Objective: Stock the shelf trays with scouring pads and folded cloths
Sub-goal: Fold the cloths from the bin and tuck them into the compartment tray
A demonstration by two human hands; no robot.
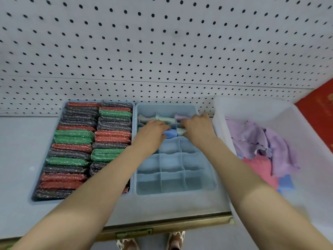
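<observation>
A blue divided tray (207, 179) sits on the shelf, its far row holding rolled cloths (163, 117) in grey, pale green and lilac. Both my hands reach into its second row. My left hand (153, 131) lies over the left cells with its fingertips at a blue folded cloth (170, 133). My right hand (197, 128) grips a pale rolled cloth (180, 131) beside the blue one. To the left, another blue tray (63, 110) is packed with red, green and dark scouring pads (75, 136) standing on edge in two columns.
A clear plastic bin (225, 112) at the right holds loose lilac, pink and blue cloths (261, 141). White pegboard (162, 42) backs the shelf. A red box (320, 112) stands at far right. The shelf's front edge (162, 226) runs below the trays.
</observation>
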